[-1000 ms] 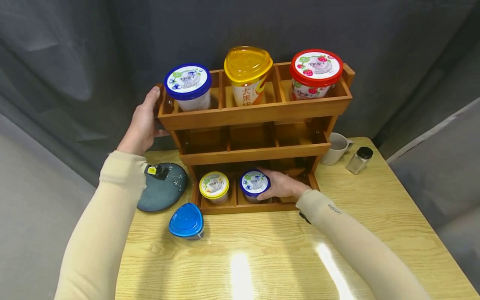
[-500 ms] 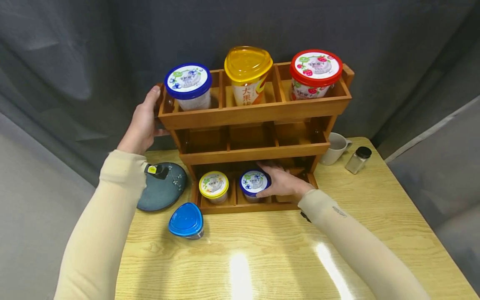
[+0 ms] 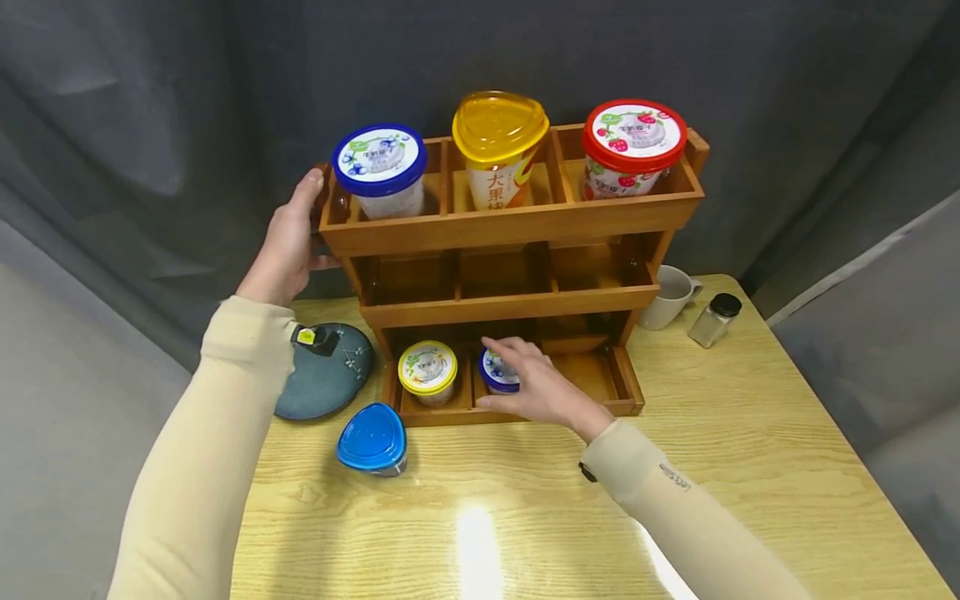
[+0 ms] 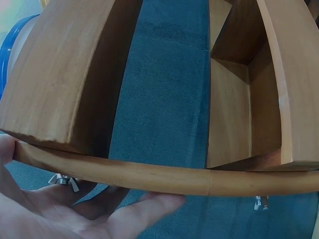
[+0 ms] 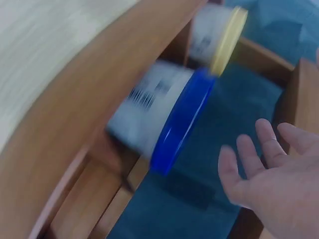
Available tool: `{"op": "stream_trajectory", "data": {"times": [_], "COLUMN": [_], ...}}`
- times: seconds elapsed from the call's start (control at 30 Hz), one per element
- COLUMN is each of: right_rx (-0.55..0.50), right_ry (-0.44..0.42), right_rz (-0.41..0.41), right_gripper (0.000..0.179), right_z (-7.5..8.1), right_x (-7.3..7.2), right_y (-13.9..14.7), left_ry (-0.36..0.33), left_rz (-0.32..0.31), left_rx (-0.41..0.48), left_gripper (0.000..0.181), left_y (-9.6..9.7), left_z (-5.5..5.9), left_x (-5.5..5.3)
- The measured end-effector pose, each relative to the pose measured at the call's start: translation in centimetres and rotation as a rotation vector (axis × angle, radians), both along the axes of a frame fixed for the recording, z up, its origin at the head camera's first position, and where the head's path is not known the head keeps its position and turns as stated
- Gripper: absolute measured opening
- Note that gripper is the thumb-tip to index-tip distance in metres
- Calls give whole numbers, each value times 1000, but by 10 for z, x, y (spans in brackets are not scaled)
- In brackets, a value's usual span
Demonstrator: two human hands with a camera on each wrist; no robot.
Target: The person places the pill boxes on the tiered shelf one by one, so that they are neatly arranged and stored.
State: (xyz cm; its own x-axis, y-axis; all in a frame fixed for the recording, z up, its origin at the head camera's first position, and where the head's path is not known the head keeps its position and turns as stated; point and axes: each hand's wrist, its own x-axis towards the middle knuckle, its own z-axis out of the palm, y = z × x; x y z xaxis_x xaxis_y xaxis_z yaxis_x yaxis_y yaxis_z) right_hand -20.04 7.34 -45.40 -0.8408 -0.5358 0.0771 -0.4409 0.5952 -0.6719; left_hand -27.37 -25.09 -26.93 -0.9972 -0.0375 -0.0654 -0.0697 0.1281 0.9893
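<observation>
My left hand (image 3: 283, 242) grips the left side of a three-tier wooden rack (image 3: 517, 229); in the left wrist view its fingers (image 4: 149, 208) lie along the side rail (image 4: 164, 174). My right hand (image 3: 543, 387) is at the bottom tier, in front of a tub with a blue lid (image 3: 497, 371) that stands in the middle compartment and is partly hidden by the hand. In the right wrist view that hand's fingers are spread and apart from the tub (image 5: 154, 109). A yellow-lidded tub (image 3: 427, 371) stands in the left compartment.
The top tier bears a blue-lidded tub (image 3: 380, 171), an orange-lidded cup (image 3: 498, 150) and a red-lidded tub (image 3: 633, 148). A blue-lidded cup (image 3: 372, 442) stands front left, near a dark round cushion-like object (image 3: 330, 383). A mug (image 3: 667, 300) and black-capped jar (image 3: 715, 321) stand right.
My right hand has let go of the blue-lidded tub in the bottom tier and drawn back towards me. The tub stays in its compartment. My left hand keeps its place on the rack.
</observation>
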Motion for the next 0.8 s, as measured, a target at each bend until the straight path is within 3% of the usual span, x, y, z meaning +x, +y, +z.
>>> {"op": "stream_trajectory", "data": {"times": [0.33,0.8], "right_rx": [-33,-88], "right_ry": [-37,-185], "right_rz": [45,34], "right_gripper": [90,117], "right_z": [-7,-36], "right_x": [34,52], "right_y": [-46,-110], "left_ry": [0,-4], "left_rz": [-3,8], "left_rx": [23,7], "left_gripper": [71,71], "left_y": [3,1], "left_z": [3,1], "left_x": [0,1]}}
